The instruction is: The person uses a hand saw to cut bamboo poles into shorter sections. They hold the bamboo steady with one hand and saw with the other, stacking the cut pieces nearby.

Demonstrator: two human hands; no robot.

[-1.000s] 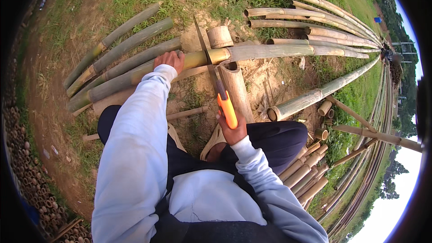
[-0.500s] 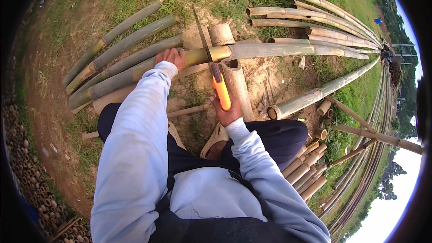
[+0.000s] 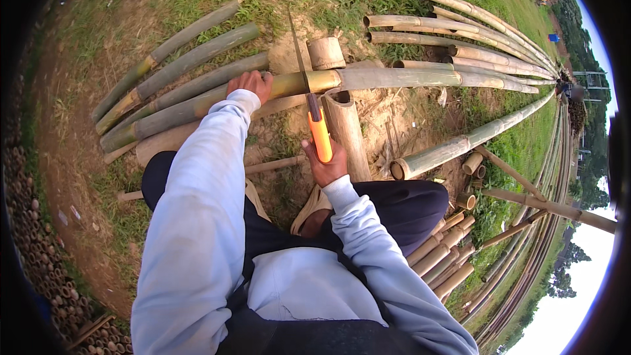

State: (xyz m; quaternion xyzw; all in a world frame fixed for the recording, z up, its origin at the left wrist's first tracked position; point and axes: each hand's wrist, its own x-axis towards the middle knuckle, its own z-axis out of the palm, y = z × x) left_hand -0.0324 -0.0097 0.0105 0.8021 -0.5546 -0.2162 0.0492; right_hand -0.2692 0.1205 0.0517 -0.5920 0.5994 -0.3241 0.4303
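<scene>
A long bamboo pole (image 3: 394, 78) runs across in front of me from left to right. My left hand (image 3: 249, 86) is wrapped over the pole left of the saw. In my right hand (image 3: 327, 161) is the orange handle of a hand saw (image 3: 320, 133), gripped with the fingers round it. The blade stands across the pole, its tip pointing away from me, just left of a node. Whether its teeth have cut into the wall cannot be made out. Under the pole, to the right of the saw, a thick bamboo post (image 3: 347, 133) slants toward me.
Several bamboo poles (image 3: 190, 52) lie at the left, and more poles (image 3: 453, 23) fan out at the far right. One pole (image 3: 470, 141) lies on the right. Short cut pieces (image 3: 437, 256) are piled beside my right knee. A stump-like section (image 3: 327, 53) stands behind the pole.
My right hand and the saw have shifted slightly, and the blade is more upright. My left hand stays on the pole. The whole view has moved a little.
</scene>
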